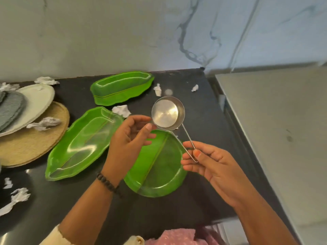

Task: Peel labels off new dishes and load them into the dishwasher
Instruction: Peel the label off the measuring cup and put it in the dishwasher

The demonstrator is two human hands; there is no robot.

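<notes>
A small steel pan (166, 114) with a thin wire handle hangs above the black counter (203, 106). My right hand (207, 161) pinches the end of the wire handle. My left hand (131, 137) is at the pan's left rim, thumb and fingers touching its edge. Under the pan lies a round green leaf-pattern plate (159, 167). A long green leaf-shaped plate (83, 144) lies to its left, and a deeper green leaf dish (122, 89) sits further back.
Crumpled white paper scraps (122, 110) lie scattered over the counter. At the left is a stack of woven mats and grey and white plates (35, 103). A marble wall stands behind, and a pale flat surface (274, 129) borders the counter on the right.
</notes>
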